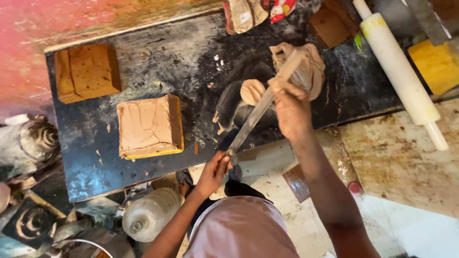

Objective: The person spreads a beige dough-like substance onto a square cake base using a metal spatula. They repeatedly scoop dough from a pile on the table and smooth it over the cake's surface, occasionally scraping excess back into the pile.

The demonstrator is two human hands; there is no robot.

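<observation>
Now both hands point(253, 138) gripping a long, clay-smeared metal blade point(262, 107) over brown clay point(306, 67).

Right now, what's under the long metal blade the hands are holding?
Under the long metal blade lies a small round tan dough piece on the dark slab. The far end, gripped by the right hand, hides whatever sits beneath it.

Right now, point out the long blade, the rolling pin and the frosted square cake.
long blade point(256, 116), head view, middle of the flat metal strip between the two hands.
rolling pin point(399, 71), head view, middle of the white barrel.
frosted square cake point(149, 126), head view, centre of its brown iced top.
</observation>
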